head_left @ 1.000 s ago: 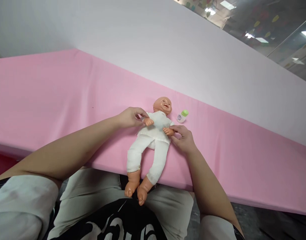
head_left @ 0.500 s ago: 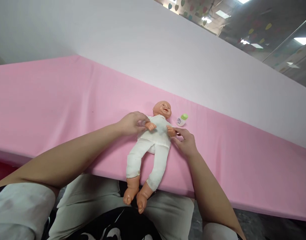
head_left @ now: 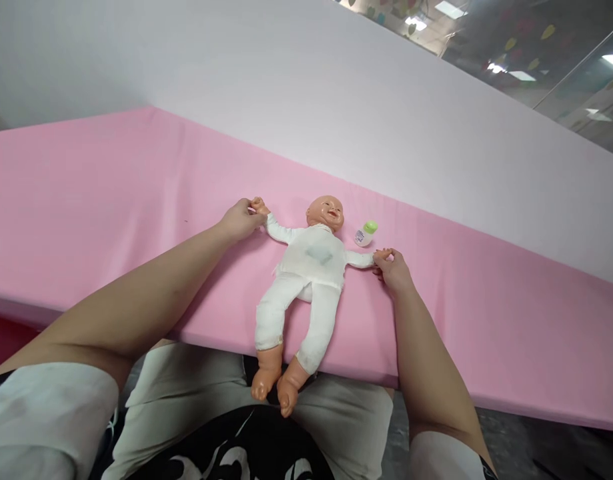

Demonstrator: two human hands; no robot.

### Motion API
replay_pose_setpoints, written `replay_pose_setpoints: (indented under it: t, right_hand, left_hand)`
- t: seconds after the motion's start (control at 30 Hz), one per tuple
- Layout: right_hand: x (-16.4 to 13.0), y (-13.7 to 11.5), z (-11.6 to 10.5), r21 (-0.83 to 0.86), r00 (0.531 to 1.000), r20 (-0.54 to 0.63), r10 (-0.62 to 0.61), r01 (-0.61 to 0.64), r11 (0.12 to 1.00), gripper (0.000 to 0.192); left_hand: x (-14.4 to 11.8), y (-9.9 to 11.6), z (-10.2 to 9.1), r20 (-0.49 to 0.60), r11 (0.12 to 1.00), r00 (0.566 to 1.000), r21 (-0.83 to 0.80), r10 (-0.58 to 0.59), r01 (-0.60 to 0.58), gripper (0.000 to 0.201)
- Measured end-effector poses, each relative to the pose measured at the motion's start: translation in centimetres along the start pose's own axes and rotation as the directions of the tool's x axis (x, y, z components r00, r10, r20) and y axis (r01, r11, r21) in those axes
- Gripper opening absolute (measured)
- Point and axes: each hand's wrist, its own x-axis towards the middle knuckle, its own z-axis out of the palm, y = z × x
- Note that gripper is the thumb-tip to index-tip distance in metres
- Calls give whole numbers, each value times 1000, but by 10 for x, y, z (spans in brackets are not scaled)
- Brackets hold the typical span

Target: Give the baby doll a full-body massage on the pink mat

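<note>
Doll (head_left: 313, 267) at the centre of the frame, flat on its back on the pink desk (head_left: 111, 200), face up, head toward the upper middle, arms flung wide to either side. It wears a white suit with a faint grey patch on the chest, and its bare feet hang off the near edge of the desk, over the person's lap at the bottom centre. Left hand (head_left: 240, 220), just left of centre, is closed in a pinch on the doll's tiny hand, holding that arm stretched out toward the upper left. Right hand (head_left: 393, 270), right of centre, fingers curled, grips the doll's other hand and holds that arm straight out to the right. Both forearms run in from the lower corners of the frame, bare below white sleeves. Bottle (head_left: 365, 233), small and white with a green cap, lies tipped on the desk just right of the doll's head, above the outstretched arm and near the right hand but not touching it. Behind the desk a pale wall (head_left: 336, 100) fills the upper half, and ceiling lights show in the upper right corner.
</note>
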Motion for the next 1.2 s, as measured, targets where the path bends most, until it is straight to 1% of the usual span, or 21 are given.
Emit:
replay_pose_setpoints:
  t: [0.1,0.2,0.27,0.3,0.37,0.43,0.5,0.57,0.6,0.67,0.7,0.77,0.83,0.87,0.9,0.93,1.0,1.03,1.07,1.1,1.2]
  right_hand:
    - [-1,-1,3,8,1000,5,-29,29,1000,82]
    - [-10,-12,8,85,981,-87,-175,182,980,83]
    - [-20,-23,13,103,939,-163,-302,321,942,78]
    - [-26,-27,16,99,914,-185,-361,383,918,74]
    - [-39,-36,23,65,871,-179,-457,474,878,65]
    - [-51,-43,30,-3,836,-107,-538,541,841,53]
    - [-62,-48,38,-89,780,25,-625,625,776,42]
    - [-69,-51,44,-148,685,188,-704,728,669,33]
    - [-71,-52,46,-162,636,259,-727,771,616,29]
    - [-72,-52,49,-173,568,352,-744,821,544,24]
    - [-72,-51,50,-173,553,372,-746,831,529,23]
    - [-71,-50,50,-173,545,379,-748,835,522,24]
    - [-71,-49,50,-168,544,374,-751,836,522,25]
    - [-70,-49,50,-167,558,365,-745,827,537,25]
    - [-69,-48,50,-168,588,346,-731,805,569,25]
    - [-68,-48,49,-166,635,311,-707,769,618,27]
    - [-64,-46,48,-133,748,199,-633,661,739,35]
    - [-61,-45,46,-97,795,133,-592,605,790,41]
    - [-58,-44,44,-52,828,68,-556,559,827,47]
    - [-53,-42,41,-3,851,12,-525,525,851,52]
    - [-39,-36,27,105,898,-81,-433,440,892,66]
  left_hand:
    - [-1,0,2,32,992,997,-107,66,-63,47]
    - [-12,10,4,45,966,978,-170,206,-196,56]
    - [-25,18,6,49,932,946,-193,321,-306,60]
    - [-32,23,7,72,916,927,-197,368,-349,59]
    - [-46,31,10,172,903,888,-140,427,-407,51]
    - [-57,38,13,305,869,820,-60,485,-492,42]
    - [-65,42,16,408,792,712,-48,571,-608,34]
    - [-67,43,18,470,709,604,-71,644,-701,29]
    - [-67,43,18,490,677,563,-79,666,-732,27]
    - [-65,41,19,512,633,513,-80,689,-770,25]
    - [-64,40,19,520,619,498,-77,694,-782,24]
    - [-62,38,20,533,604,485,-63,694,-795,23]
    - [-62,38,20,539,605,491,-45,685,-795,24]
    - [-63,38,19,535,614,505,-33,678,-789,25]
    - [-63,39,19,517,634,536,-17,667,-773,28]
    - [-63,39,19,484,669,586,2,649,-743,31]
    - [-62,38,18,385,771,720,31,577,-635,38]
    - [-61,37,17,326,823,785,31,528,-567,42]
    - [-58,35,16,270,864,834,14,481,-503,44]
    - [-54,34,16,220,891,868,-18,445,-453,46]
    - [-41,27,12,99,927,927,-140,363,-348,54]
